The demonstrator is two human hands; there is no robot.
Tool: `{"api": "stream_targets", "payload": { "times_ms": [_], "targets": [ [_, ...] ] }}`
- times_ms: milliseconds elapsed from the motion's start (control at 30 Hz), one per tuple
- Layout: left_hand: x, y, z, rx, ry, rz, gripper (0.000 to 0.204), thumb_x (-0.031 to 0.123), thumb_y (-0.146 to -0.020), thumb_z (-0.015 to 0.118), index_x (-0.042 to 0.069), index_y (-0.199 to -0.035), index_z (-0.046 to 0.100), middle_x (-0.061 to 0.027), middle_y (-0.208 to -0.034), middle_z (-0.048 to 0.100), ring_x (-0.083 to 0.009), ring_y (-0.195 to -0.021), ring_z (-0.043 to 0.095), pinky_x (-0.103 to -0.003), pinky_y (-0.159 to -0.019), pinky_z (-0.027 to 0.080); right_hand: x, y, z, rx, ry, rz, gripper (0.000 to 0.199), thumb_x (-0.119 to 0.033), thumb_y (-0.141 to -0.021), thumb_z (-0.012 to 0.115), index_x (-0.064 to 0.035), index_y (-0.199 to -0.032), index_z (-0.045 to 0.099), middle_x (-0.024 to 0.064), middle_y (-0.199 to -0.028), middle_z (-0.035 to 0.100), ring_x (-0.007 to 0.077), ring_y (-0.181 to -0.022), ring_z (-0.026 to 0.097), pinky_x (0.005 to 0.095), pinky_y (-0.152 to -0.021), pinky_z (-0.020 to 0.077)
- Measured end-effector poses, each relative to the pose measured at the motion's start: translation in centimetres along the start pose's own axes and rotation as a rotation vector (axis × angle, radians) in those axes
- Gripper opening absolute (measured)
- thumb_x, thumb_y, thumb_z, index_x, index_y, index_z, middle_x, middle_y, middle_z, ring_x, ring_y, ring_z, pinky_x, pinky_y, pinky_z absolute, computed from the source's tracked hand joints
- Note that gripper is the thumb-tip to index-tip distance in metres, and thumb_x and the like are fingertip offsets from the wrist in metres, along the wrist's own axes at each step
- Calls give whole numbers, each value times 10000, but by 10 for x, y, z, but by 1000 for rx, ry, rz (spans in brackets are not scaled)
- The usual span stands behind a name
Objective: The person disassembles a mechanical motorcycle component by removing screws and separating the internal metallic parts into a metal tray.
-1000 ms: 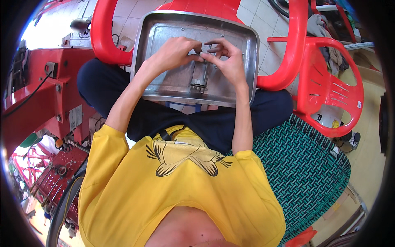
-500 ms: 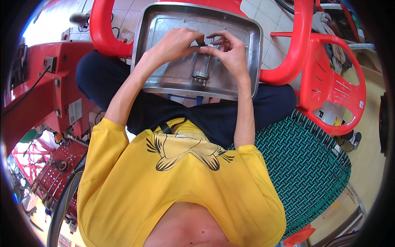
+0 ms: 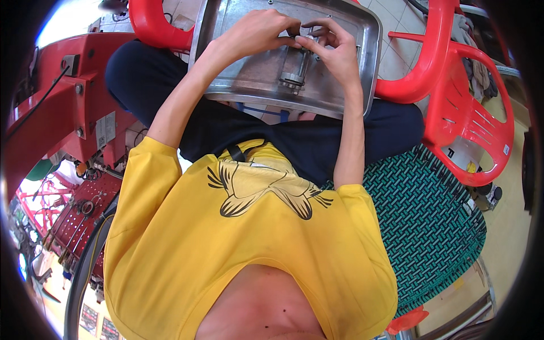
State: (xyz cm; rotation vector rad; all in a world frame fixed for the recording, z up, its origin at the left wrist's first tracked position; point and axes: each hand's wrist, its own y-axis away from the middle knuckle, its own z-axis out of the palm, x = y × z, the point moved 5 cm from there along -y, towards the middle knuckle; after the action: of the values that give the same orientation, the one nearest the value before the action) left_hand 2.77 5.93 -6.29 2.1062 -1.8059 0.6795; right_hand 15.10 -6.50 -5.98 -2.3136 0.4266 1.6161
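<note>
A green woven seat (image 3: pixel 430 226) lay at four o'clock. At twelve, the left hand (image 3: pixel 265 33) and right hand (image 3: pixel 340 54), fingertips narrowed, contents unclear, hid the far end of a metal cylinder (image 3: pixel 293 71) over a tray (image 3: pixel 255 76). A red chair (image 3: pixel 445 105) stood at two.

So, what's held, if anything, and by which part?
Cannot be told: the left hand and right hand meet at the metal cylinder, hiding any grip on its far end.

Metal tray (image 3: pixel 252 76) under cylindrical part (image 3: pixel 294 69)
</note>
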Motion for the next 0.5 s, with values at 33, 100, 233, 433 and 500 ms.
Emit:
{"api": "stream_targets", "payload": {
  "times_ms": [33,100,233,433,500],
  "targets": [
    [0,0,-1,-11,-7,-11,317,338,-908,752,81,-1092,728,-141,-990,761,-343,-907,733,-433,-791,587,1,0,2,3,-59,27,310,-167,-852,856,-76,-1128,748,-33,-826,710,4,-595,448,192,-551,382],
    [2,1,-4,-2,11,-5,323,332,-909,751,80,-1109,728,-141,-996,762,-343,-910,735,-428,-799,591,1,2,4,12,-163,89,320,-168,-840,868,-76,-1123,752,-39,-807,699,2,-596,453,195,-548,383],
    [3,1,-5,-7,8,-1,315,313,-910,752,79,-1121,726,-143,-999,763,-346,-908,737,-425,-808,593,0,1,6,10,-243,114,346,-176,-826,882,-69,-1127,752,-42,-798,670,8,-599,467,202,-550,394],
    [-1,1,-1,27,10,15,281,279,-910,750,80,-1107,725,-141,-991,763,-348,-908,736,-424,-814,591,-1,-3,1,20,10,-7,397,-216,-776,917,-77,-1114,761,-36,-734,635,24,-586,471,207,-553,400],
    [0,1,-3,18,15,20,267,268,-911,749,82,-1101,726,-140,-991,764,-347,-907,736,-421,-814,592,-2,-2,3,57,-3,-51,408,-234,-751,931,-82,-1094,769,-34,-697,628,28,-581,474,210,-550,398]
  ]
}}
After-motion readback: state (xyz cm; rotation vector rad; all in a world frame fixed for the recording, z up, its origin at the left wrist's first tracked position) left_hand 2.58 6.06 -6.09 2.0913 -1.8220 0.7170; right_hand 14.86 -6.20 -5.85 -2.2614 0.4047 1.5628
